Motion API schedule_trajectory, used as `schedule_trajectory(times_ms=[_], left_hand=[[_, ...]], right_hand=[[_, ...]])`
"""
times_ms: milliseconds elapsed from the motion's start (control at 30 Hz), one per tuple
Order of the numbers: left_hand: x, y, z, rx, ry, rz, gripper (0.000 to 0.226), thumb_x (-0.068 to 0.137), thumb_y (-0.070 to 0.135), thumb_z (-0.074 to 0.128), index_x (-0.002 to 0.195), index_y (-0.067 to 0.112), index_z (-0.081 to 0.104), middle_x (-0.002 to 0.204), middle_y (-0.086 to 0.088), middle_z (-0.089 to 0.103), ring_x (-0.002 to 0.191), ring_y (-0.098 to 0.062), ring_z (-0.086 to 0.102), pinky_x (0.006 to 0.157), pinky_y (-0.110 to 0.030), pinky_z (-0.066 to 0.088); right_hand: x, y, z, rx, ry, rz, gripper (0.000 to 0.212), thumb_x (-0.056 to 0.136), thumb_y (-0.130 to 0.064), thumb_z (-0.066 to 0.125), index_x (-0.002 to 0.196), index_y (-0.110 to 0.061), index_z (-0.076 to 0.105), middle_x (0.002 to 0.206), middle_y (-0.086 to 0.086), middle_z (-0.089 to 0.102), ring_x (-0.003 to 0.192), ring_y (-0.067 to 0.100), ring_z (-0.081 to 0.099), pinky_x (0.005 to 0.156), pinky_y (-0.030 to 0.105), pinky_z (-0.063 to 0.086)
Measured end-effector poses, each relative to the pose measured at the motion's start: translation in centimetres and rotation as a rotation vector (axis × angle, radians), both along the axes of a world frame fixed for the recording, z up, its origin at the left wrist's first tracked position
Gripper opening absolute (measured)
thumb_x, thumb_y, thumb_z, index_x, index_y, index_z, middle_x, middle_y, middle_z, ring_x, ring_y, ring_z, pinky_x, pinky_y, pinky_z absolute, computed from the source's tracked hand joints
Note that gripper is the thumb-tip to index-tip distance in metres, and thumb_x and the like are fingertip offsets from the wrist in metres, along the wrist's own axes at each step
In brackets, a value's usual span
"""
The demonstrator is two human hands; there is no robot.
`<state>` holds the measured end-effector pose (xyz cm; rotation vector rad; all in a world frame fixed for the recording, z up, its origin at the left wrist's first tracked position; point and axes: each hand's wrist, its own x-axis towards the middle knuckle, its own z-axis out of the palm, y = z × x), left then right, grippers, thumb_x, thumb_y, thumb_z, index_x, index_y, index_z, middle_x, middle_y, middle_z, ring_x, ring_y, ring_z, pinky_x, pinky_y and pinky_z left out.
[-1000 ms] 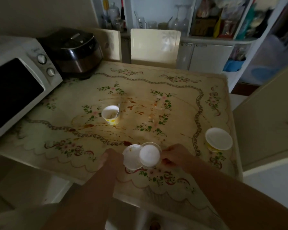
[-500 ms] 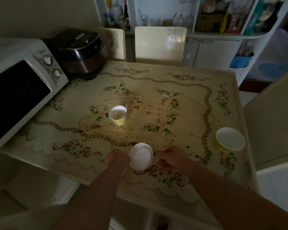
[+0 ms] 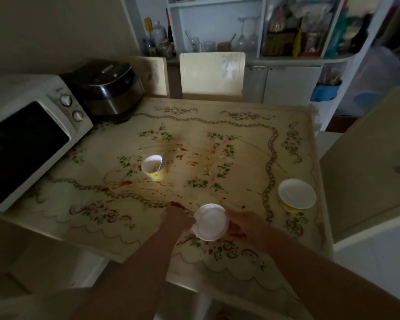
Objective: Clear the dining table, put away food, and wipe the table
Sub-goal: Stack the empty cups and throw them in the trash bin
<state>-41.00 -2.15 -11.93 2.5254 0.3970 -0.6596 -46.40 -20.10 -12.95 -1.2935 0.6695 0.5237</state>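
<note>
Desk (image 3: pixel 217 121) with a floral cloth, smeared with brown-red sauce stains across the middle and toward the near edge. At the near edge both hands close on a small white tub with a lid (image 3: pixel 210 222): the left hand (image 3: pixel 178 219) grips its left side, the right hand (image 3: pixel 245 224) its right side, fingers of each curled around the tub's wall. The tub's base is hidden, so whether it rests on the desk or is lifted cannot be told. Farther in, near the middle, stands an open cup (image 3: pixel 153 167) with yellow marks, a spoon (image 3: pixel 161 161) leaning inside it. Toward the right edge sits a covered bowl (image 3: pixel 296 194), white lid on top, yellow side showing below. On the left stands a white oven (image 3: pixel 30 135), with a dark rice cooker (image 3: pixel 109 88) just behind it. Two pale chairs (image 3: pixel 211 75) stand at the far side, and cluttered shelves (image 3: pixel 286 31) rise behind them.
</note>
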Motion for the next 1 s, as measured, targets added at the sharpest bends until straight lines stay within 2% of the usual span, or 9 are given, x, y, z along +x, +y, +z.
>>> schedule_trajectory(times_ms=[67,133,267,400,533,667,767,867,1000], left_hand=[[-0.8,-1.5,0.7,-0.016,-0.001,-0.01,0.013,0.074,0.019,0.067,0.066,0.01,0.062,0.067,-0.006,0.062,0.077,-0.022,0.066,0.062,-0.029,0.05],[-1.5,-3.0,1.1,-0.082,0.012,0.014,0.022,0.078,0.016,0.065,0.058,0.013,0.055,0.059,-0.001,0.056,0.073,-0.024,0.064,0.061,-0.026,0.047],[-2.5,-5.3,1.2,-0.224,-0.018,0.045,0.022,0.087,0.019,0.061,0.066,0.012,0.06,0.073,-0.008,0.065,0.074,-0.024,0.062,0.078,-0.034,0.053],[-3.7,-6.9,0.5,-0.358,-0.068,0.141,0.023,0.085,0.014,0.063,0.063,0.009,0.061,0.07,-0.013,0.062,0.065,-0.022,0.055,0.061,-0.033,0.05],[-2.8,-7.7,0.9,-0.418,-0.047,0.203,0.022,0.084,0.006,0.061,0.062,0.007,0.064,0.062,-0.009,0.058,0.056,-0.02,0.048,0.054,-0.026,0.039],[0.4,-7.4,0.9,-0.346,-0.154,0.209,0.015,0.087,0.01,0.06,0.076,0.007,0.069,0.073,-0.011,0.068,0.063,-0.021,0.059,0.061,-0.029,0.051],[3.5,-7.0,0.9,-0.265,-0.19,0.177,0.02,0.09,0.016,0.055,0.089,0.003,0.07,0.076,-0.008,0.064,0.065,-0.019,0.057,0.061,-0.031,0.052],[7.4,-6.6,0.8,-0.2,-0.202,0.083,0.022,0.089,0.013,0.052,0.097,0.002,0.069,0.09,-0.013,0.065,0.084,-0.027,0.061,0.079,-0.037,0.051],[11.7,-6.9,0.4,-0.03,-0.193,-0.024,0.032,0.091,0.022,0.058,0.119,0.007,0.063,0.12,-0.012,0.064,0.112,-0.03,0.06,0.091,-0.036,0.047]], right_hand=[[-1.1,-1.5,0.3,0.024,0.024,0.016,0.027,0.091,-0.024,0.061,0.11,-0.005,0.062,0.106,0.012,0.066,0.09,0.023,0.062,0.066,0.027,0.054],[-2.1,-3.0,0.6,0.055,0.035,0.02,0.024,0.091,-0.023,0.062,0.108,-0.006,0.063,0.103,0.011,0.066,0.087,0.021,0.063,0.067,0.027,0.054],[-3.4,-5.6,0.7,0.076,0.05,-0.029,0.027,0.089,-0.017,0.064,0.11,-0.001,0.062,0.108,0.015,0.067,0.084,0.022,0.064,0.061,0.027,0.055],[-4.0,-7.1,0.8,0.094,0.028,-0.095,0.023,0.088,-0.011,0.064,0.107,0.002,0.062,0.113,0.019,0.066,0.098,0.028,0.064,0.075,0.032,0.057],[-3.8,-7.4,1.2,0.103,0.011,-0.158,0.018,0.088,-0.007,0.063,0.103,0.003,0.061,0.101,0.017,0.067,0.085,0.024,0.064,0.067,0.03,0.054],[-1.8,-7.6,1.3,0.071,-0.006,-0.206,0.015,0.089,-0.009,0.062,0.1,0.001,0.061,0.1,0.017,0.067,0.081,0.023,0.065,0.062,0.029,0.056],[-0.2,-7.7,1.2,0.082,-0.028,-0.269,0.011,0.089,-0.01,0.061,0.096,-0.001,0.061,0.102,0.018,0.068,0.088,0.027,0.065,0.072,0.033,0.057],[2.0,-7.5,0.9,0.087,-0.011,-0.32,0.017,0.09,-0.01,0.061,0.103,0.001,0.06,0.1,0.016,0.067,0.086,0.025,0.064,0.07,0.033,0.055],[5.0,-7.0,0.1,0.094,-0.004,-0.35,0.024,0.091,-0.014,0.061,0.111,0.001,0.061,0.102,0.014,0.069,0.089,0.025,0.066,0.071,0.03,0.054]])
